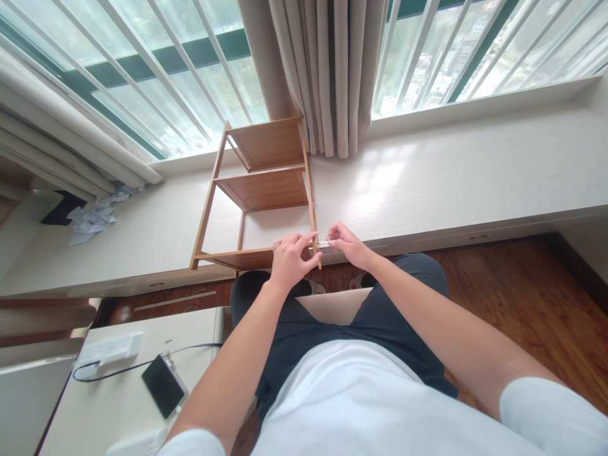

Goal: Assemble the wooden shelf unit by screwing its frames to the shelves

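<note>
A brown wooden shelf rack (259,188) with three tiers stands tilted in view, on or against the white ledge. My left hand (291,261) is at its lower right corner, fingers and thumb around the near end of the right post. My right hand (350,245) is just right of that post, fingertips pinched on a thin metal rod (325,242). The rod points sideways at the post, near the lowest board (242,258). Its kind is too small to make out, and my left fingers partly hide where it meets the wood.
A long white ledge (456,164) runs beneath the barred windows, with curtains (327,76) behind the rack. Torn papers (92,218) lie at left. On the white table (118,405) are a phone-like black-screened device (164,385), a power strip (111,348) and a cable.
</note>
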The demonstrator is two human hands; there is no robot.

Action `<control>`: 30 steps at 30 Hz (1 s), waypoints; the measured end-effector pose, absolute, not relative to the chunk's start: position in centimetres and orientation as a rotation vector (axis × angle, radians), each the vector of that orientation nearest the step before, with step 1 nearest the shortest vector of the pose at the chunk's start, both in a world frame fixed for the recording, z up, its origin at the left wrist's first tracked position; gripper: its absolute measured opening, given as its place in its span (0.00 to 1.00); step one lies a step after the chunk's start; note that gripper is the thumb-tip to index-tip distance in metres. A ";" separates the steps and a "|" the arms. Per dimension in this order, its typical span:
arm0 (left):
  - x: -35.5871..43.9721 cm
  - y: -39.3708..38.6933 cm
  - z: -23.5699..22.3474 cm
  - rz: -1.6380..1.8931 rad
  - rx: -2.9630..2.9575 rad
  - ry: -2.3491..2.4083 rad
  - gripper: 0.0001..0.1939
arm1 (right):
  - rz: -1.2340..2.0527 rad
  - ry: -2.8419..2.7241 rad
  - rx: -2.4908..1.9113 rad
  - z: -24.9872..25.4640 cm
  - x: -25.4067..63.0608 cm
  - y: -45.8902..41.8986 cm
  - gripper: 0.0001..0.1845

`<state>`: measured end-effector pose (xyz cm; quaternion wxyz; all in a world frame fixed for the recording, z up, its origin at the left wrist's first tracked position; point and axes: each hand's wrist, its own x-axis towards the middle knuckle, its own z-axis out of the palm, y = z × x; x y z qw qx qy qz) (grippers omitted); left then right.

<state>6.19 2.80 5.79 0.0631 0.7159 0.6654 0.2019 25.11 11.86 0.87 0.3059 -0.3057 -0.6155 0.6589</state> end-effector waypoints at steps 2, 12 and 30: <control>6.2 2.8 5.8 0.614 2.168 2.003 0.24 | 1.758 -1.591 -0.805 0.5 25.2 11.7 0.11; 6.3 2.8 5.8 0.629 2.158 2.004 0.24 | 1.638 -1.626 -0.927 0.0 26.2 10.7 0.16; 6.3 2.8 5.9 0.630 2.150 2.009 0.23 | 1.998 -1.328 -1.012 2.2 25.6 10.0 0.28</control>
